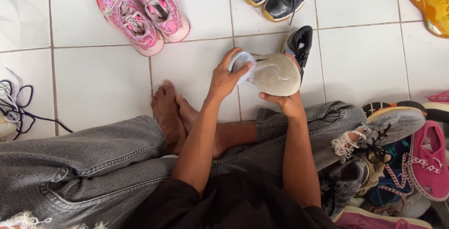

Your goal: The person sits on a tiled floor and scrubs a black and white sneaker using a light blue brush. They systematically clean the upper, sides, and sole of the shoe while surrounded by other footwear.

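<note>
Pale upturned shoe sole [276,74] gripped between left hand [226,77] and right hand [286,103] (upper mostly hidden), pink sneakers [142,11] at eleven o'clock.

white tiled floor [103,79] under scattered shoes [140,11]

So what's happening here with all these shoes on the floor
A person sits cross-legged on a white tile floor, holding a black shoe sole-up. The right hand supports it from below, while the left hand presses a white cloth against the pale sole. Pink sneakers lie ahead, and more shoes are piled at the right.
</note>
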